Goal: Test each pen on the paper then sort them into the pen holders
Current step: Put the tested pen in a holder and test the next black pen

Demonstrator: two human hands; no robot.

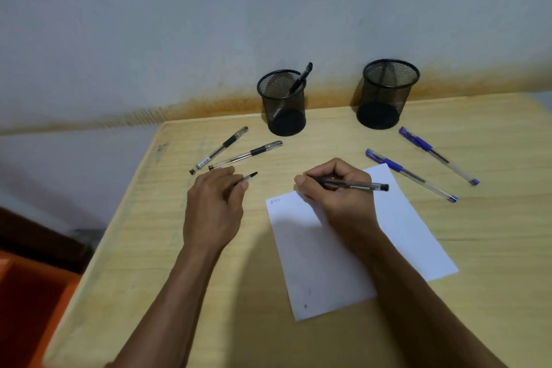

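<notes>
Right hand testing a black pen on the paper, its cap waiting in the left.

From the head camera: the right hand [334,188] had its fingers curled round a black pen [352,185], long axis running left to right, tip hidden under the fingers at the far left corner of the paper [343,263], butt end pointing right. The left hand [213,209], just left of the sheet, pinched what looked like the pen's cap [249,178]. The left holder [283,103] already held one black pen and stood far and slightly left of the writing hand; the right holder [385,95] stood far and right, its contents unclear. Two black pens [236,149] lay far left, two blue pens [424,164] right. Capping probably came next, the cap lying left of the tip.
</notes>
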